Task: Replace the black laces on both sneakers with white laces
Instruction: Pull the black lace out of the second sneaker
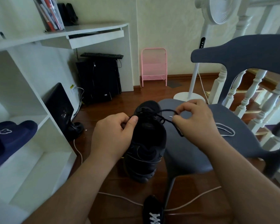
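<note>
Around you: a white shelf unit stands at your left with a dark blue slipper on one shelf; a white table with a pull-out tray sits beyond it, black computer boxes beneath.
Further back: a pink wire rack leans at the wall, and a white pedestal fan stands on the wooden floor.
In the way: the grey plastic chair fills the right side, its seat just beside the shoe; a white cable trails across the floor under your arms.
Shoe: the black sneaker stands heel toward you, between your hands, against the chair seat's edge.
Left hand: your fingers are together, pinching the black lace at the sneaker's left side.
Right hand: thumb and forefinger clamp the same lace out to the right, over the seat; a loose end hangs below.
White lace: it lies looped on the chair seat, just right of your right hand, untouched.
Second sneaker: at the bottom edge, on the floor, already carrying white lacing.
</note>
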The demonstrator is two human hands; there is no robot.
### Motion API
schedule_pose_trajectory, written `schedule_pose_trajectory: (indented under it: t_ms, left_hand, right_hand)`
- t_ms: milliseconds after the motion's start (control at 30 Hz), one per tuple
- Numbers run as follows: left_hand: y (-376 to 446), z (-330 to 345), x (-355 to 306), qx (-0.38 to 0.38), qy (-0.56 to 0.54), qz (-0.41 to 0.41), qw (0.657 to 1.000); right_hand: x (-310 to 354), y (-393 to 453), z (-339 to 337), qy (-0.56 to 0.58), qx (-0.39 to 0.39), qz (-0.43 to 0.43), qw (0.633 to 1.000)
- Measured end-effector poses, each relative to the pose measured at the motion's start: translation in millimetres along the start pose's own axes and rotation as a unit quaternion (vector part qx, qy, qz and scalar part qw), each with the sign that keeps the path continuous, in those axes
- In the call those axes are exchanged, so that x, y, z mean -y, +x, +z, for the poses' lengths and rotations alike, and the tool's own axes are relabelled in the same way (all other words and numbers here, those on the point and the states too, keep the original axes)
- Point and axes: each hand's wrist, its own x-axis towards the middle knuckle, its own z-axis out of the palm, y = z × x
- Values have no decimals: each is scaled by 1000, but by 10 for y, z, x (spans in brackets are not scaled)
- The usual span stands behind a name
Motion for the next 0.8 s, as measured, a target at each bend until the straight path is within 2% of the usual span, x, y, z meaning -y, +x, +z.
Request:
schedule_pose_trajectory:
  t_ms: [100,167,300,367,533,600,700,800]
  left_hand:
    - [-15,33,-51,0,19,12,1000]
    - [-15,49,-70,5,23,17,1000]
    - [-36,86,-90,8,31,44,999]
    - [-53,101,-94,11,32,52,998]
    - [-44,79,-65,17,25,40,999]
    - [-22,32,-29,12,15,21,1000]
    - [13,-51,56,-13,14,7,1000]
    - [44,-93,134,-39,24,5,999]
  right_hand:
    - [124,-88,27,65,7,-32,997]
    - [223,-170,88,81,-8,-98,992]
    - [274,-277,302,-109,12,-203,973]
    - [254,-276,377,-147,23,-183,972]
    - [202,-203,406,-135,-6,-188,973]
    - [130,-103,288,-96,-22,-134,986]
    - [-49,76,43,-32,-47,-7,998]
    - [-214,156,-80,5,-65,41,997]
